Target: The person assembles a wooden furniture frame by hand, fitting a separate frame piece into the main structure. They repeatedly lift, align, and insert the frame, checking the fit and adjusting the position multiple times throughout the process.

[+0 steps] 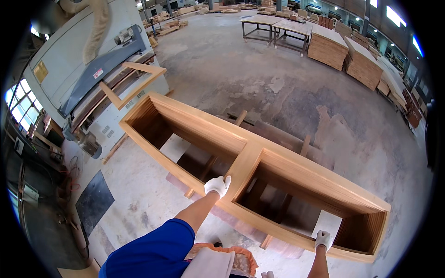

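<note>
Your left fingers [225,182], slightly bent, rest by the middle bar [242,173] of the wooden frame stack [254,147] before you; your right fingers [329,237] curl at its near rail [282,230]; I cannot tell whether either grips.

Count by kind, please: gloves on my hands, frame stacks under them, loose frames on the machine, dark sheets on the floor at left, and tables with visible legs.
Gloves: 2
Frame stack: 1
Loose frame: 1
Dark sheet: 1
Tables: 2
Total: 7
</note>
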